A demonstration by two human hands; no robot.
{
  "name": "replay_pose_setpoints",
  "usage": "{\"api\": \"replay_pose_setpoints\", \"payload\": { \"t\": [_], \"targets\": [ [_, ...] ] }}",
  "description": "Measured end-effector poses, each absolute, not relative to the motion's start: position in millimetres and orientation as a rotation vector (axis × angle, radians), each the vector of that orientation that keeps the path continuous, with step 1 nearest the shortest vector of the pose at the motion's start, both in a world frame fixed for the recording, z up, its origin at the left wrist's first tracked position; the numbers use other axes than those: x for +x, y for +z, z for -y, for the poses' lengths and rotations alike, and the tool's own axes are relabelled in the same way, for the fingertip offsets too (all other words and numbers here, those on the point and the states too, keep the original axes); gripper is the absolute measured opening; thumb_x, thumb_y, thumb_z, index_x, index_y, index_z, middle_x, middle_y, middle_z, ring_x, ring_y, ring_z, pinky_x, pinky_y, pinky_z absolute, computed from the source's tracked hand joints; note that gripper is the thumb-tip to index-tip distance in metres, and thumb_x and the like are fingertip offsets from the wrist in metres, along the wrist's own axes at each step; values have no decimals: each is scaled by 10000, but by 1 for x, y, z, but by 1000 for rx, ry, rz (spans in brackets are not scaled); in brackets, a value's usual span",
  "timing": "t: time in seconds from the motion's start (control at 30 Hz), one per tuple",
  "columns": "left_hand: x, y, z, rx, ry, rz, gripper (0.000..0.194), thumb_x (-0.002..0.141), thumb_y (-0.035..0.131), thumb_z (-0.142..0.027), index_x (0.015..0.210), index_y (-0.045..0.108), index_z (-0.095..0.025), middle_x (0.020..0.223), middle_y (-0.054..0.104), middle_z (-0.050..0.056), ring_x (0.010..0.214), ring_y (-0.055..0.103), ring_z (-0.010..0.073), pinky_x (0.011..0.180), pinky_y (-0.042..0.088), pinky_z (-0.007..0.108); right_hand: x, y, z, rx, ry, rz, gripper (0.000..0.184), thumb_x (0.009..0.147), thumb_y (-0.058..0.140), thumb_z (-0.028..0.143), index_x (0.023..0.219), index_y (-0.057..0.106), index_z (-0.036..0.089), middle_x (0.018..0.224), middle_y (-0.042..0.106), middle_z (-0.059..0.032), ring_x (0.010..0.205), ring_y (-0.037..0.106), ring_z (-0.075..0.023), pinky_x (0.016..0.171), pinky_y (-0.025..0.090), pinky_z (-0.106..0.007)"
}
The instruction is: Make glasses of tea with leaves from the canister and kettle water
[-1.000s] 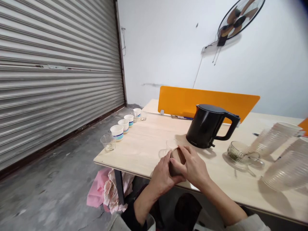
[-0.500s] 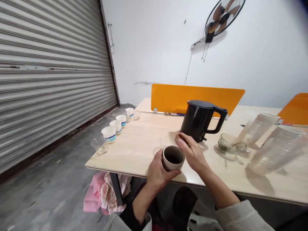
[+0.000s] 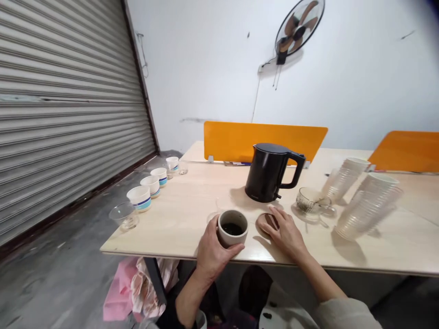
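A left hand (image 3: 212, 249) is clasping a ceramic cup (image 3: 232, 238) of dark liquid near the table (image 3: 185, 205) edge, while the right hand (image 3: 284, 234), apart, is pressing on a round lid (image 3: 266, 223) lying uncovered beside a black kettle (image 3: 269, 173).

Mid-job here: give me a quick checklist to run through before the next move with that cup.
Left hand grip on the ceramic cup: ok, fingers wrapped round its side.
Cup upright, dark contents inside: ok, no spill visible.
Cup base on the tabletop: cannot tell, the hand hides it.
Right hand on the round brown disc: ok, resting flat on it.
Lid on the black kettle: ok, in place.
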State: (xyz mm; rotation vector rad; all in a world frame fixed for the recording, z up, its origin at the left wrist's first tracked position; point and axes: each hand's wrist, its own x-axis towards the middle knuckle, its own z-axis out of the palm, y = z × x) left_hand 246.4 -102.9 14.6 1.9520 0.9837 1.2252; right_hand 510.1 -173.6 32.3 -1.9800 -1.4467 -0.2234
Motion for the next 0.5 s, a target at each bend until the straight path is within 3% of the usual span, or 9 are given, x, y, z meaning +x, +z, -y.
{"api": "replay_pose_setpoints", "payload": {
  "t": [0.1,0.2,0.33,0.5],
  "targets": [
    [246,10,102,1941,1212,-1004,926,658,866,-415,1437,401,-232,1404,587,125,1272,595,326,1064,499,491,538,43,191,-1942,-250,1004,615,846,570,679,1218,627,193,1063,728,-130,895,699,-285,825,538,-434],
    [247,7,101,1927,1190,-1026,909,673,853,-436,1439,404,-240,1396,595,123,1255,609,328,1046,511,483,570,57,206,-1883,-247,712,715,817,597,668,1298,565,140,852,727,-88,639,681,-240,714,540,-405],
    [247,4,100,1942,1195,-1046,916,677,848,-452,1445,399,-233,1399,595,134,1246,615,332,1044,510,485,604,77,204,-1917,-272,681,742,812,598,572,1372,549,88,690,697,-48,596,670,-246,720,534,-413],
    [246,7,102,1963,1187,-1051,905,683,843,-443,1440,397,-225,1375,610,135,1234,624,333,1031,519,487,626,88,188,-1923,-287,759,533,845,513,595,974,744,132,697,714,-88,613,653,-229,711,526,-395]
  ]
}}
